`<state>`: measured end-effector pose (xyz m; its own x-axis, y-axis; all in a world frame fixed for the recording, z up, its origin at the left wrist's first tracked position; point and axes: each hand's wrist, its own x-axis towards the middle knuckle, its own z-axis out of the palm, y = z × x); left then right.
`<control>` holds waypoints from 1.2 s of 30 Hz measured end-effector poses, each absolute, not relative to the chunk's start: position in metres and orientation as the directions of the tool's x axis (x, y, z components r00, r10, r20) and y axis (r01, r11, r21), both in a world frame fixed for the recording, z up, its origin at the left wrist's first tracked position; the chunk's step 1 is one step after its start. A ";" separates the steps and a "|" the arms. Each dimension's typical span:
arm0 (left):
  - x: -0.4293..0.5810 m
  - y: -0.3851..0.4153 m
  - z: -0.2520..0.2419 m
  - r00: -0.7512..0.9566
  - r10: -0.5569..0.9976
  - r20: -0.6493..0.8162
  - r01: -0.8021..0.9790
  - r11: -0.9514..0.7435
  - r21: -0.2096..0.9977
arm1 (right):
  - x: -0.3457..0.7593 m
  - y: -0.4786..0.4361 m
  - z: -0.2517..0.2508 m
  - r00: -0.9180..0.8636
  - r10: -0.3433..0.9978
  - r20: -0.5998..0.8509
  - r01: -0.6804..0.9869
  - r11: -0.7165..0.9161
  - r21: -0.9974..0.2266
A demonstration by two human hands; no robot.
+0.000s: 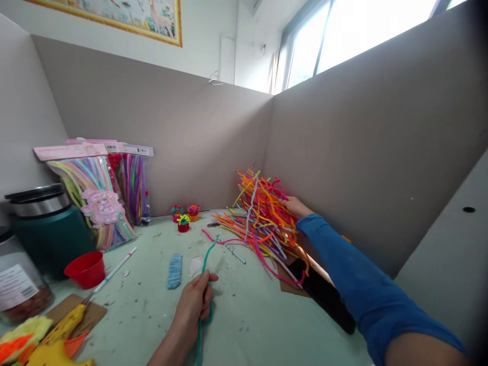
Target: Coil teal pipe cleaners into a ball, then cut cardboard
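My left hand [196, 297] is closed around a teal pipe cleaner [209, 250], one end rising above the fist and the other hanging toward the near edge. At the back corner my right hand [295, 207], below a blue sleeve, grips at the right side of a tangled heap of pipe cleaners [263, 208], mostly orange, pink and yellow. Its fingertips are partly lost among the stems. A light-blue wrapped strip [174, 272] lies left of my left hand, and a whitish flat piece [196, 266] sits just beyond it.
Packets of pipe cleaners [95, 193] lean at the back left, beside a green flask [49, 239]. A red cup [86, 269], a white pen [114, 269] and yellow scissors [64, 330] lie nearer. Small fuzzy figures [183, 223] stand behind. A black strip [324, 297] lies under my right arm.
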<state>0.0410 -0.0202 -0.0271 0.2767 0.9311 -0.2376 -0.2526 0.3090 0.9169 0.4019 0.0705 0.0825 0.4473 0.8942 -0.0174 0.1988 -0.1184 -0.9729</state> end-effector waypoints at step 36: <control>0.041 -0.018 -0.030 0.246 0.938 -0.245 -0.348 0.322 0.881 | 0.416 0.067 0.080 0.364 0.931 -0.033 0.305 -0.153 -0.940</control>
